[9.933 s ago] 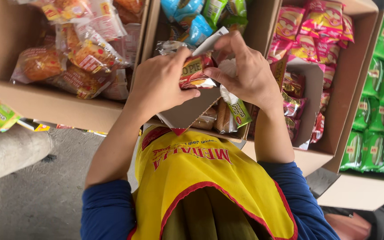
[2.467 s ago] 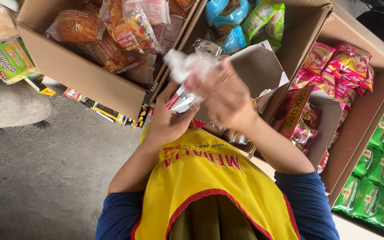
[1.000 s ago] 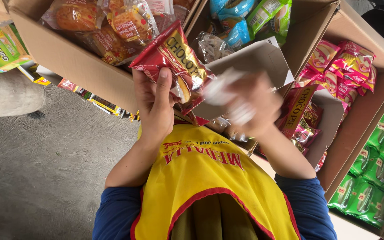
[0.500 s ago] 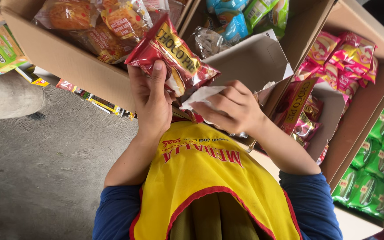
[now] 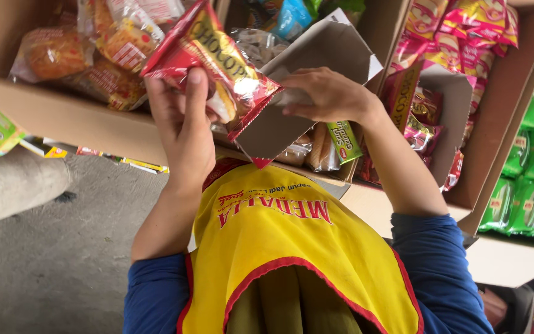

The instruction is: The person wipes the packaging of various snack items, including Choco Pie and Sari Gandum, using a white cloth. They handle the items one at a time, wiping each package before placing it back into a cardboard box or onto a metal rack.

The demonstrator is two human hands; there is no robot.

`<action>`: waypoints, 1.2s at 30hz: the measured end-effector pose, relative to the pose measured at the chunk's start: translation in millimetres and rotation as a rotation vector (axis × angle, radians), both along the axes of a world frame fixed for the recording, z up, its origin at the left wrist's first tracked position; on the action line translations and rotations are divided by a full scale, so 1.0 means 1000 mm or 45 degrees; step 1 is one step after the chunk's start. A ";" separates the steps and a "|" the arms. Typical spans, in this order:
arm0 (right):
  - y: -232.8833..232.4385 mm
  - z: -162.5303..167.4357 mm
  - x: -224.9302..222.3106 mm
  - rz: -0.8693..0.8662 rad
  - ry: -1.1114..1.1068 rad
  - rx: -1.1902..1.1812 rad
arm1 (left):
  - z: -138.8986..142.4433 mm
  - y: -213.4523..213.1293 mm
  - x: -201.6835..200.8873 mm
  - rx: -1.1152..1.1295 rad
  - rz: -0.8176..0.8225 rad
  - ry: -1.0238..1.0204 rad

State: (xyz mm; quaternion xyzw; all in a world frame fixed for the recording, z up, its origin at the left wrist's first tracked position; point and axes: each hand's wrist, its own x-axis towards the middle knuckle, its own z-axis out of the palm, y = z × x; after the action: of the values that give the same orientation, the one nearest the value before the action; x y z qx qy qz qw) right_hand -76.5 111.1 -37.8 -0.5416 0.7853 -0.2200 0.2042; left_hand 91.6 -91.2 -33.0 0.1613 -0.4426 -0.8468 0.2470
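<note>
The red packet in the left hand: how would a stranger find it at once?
Look above the yellow apron, before the open cardboard boxes. The left hand holds up the red packet. It alone is raised; the other snacks lie in boxes.

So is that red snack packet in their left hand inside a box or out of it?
Out. The left hand holds the red snack packet up in front of the cardboard boxes, clear of their openings.

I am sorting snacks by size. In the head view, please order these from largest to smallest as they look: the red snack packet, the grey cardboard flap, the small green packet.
1. Grey cardboard flap, though the packet and hands cover part of it.
2. Red snack packet, held in the left hand; nearness to the camera may enlarge it.
3. Small green packet.
</note>
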 end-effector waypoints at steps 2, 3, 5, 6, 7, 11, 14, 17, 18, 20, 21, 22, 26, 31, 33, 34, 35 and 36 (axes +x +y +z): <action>0.003 0.008 0.005 -0.039 0.009 -0.050 | 0.000 0.000 -0.011 -0.131 -0.072 -0.040; 0.007 0.015 0.010 -0.086 -0.037 -0.095 | 0.000 0.001 -0.016 -0.206 -0.120 -0.005; 0.012 0.031 0.019 -0.199 -0.294 -0.190 | -0.001 0.003 -0.022 -0.241 -0.239 0.020; 0.014 0.038 0.024 -0.264 -0.502 -0.242 | -0.001 0.005 -0.024 -0.202 -0.312 0.013; 0.015 0.045 0.028 -0.328 -0.711 -0.297 | -0.002 0.007 -0.026 -0.162 -0.385 0.006; 0.019 0.060 0.040 -0.136 -1.216 -0.464 | 0.000 0.012 -0.029 -0.261 -0.431 0.069; 0.019 0.058 0.046 -0.197 -1.377 -0.541 | 0.004 0.013 -0.029 -0.302 -0.442 0.025; 0.012 0.050 0.055 -0.364 -1.446 -0.666 | 0.009 0.013 -0.027 -0.345 -0.470 0.006; 0.009 0.047 0.058 -0.400 -1.417 -0.692 | 0.011 0.014 -0.026 -0.319 -0.487 -0.001; 0.002 0.042 0.065 -0.465 -1.392 -0.747 | 0.015 0.012 -0.024 -0.330 -0.528 -0.030; 0.000 0.040 0.068 -0.494 -1.396 -0.771 | 0.017 0.010 -0.022 -0.362 -0.548 -0.049; -0.001 0.039 0.072 -0.520 -1.403 -0.790 | 0.018 0.009 -0.021 -0.391 -0.562 -0.072; 0.001 0.038 0.081 -0.546 -1.308 -0.842 | 0.018 0.009 -0.015 -0.459 -0.584 -0.007; 0.022 0.038 0.090 -0.509 -1.194 -0.829 | 0.010 0.033 0.001 -0.429 -0.586 -0.005; 0.037 0.040 0.093 -0.522 -1.217 -0.798 | 0.006 0.049 0.007 -0.477 -0.551 0.028; 0.047 0.042 0.094 -0.527 -1.229 -0.775 | 0.005 0.059 0.010 -0.497 -0.529 0.043; 0.056 0.042 0.094 -0.497 -1.167 -0.763 | 0.004 0.071 0.014 -0.488 -0.505 0.024; 0.064 0.043 0.093 -0.463 -1.100 -0.750 | 0.002 0.083 0.016 -0.477 -0.477 0.010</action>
State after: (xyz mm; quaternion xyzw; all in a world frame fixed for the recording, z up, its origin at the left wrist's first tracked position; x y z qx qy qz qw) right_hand 16.2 175.5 5.0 -0.2919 0.6163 -0.6642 0.3063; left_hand 108.1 -8.5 -30.6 0.0248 -0.6129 -0.7816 0.1132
